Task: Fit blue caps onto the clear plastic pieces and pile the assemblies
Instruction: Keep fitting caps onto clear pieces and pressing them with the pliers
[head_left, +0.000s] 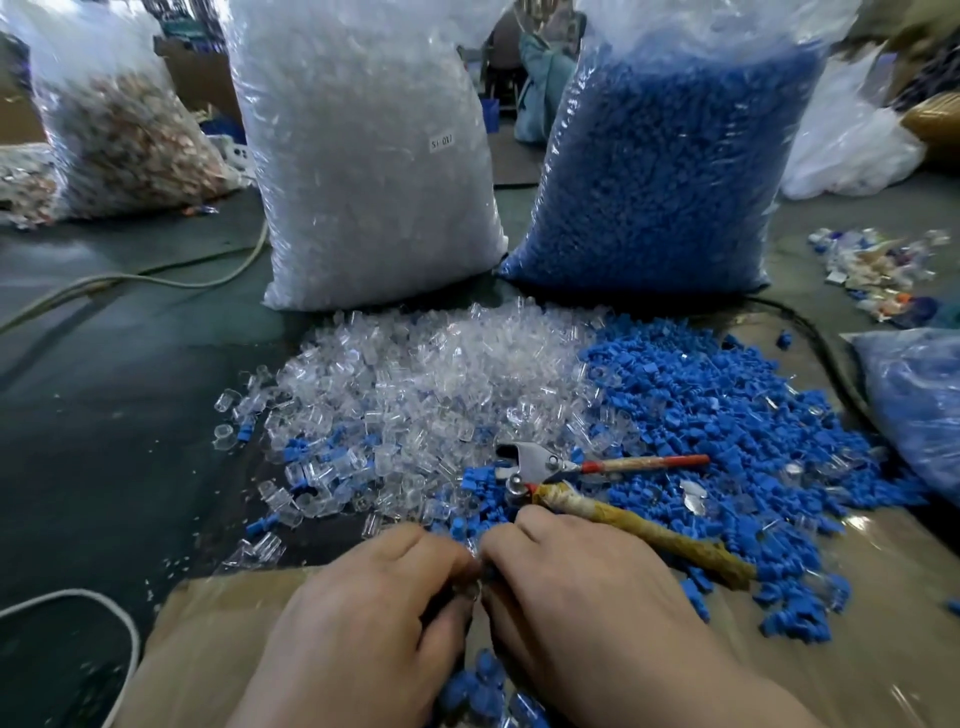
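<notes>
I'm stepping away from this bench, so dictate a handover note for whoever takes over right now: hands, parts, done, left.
Hands: left hand and right hand both pinch one small clear plastic piece between their fingertips; any cap on it is hidden.
Parts: heap of loose clear plastic pieces ahead, heap of loose blue plastic caps to its right.
Done: small pile of what look like blue-capped assemblies between the wrists.
Left: both large heaps to cap.
</notes>
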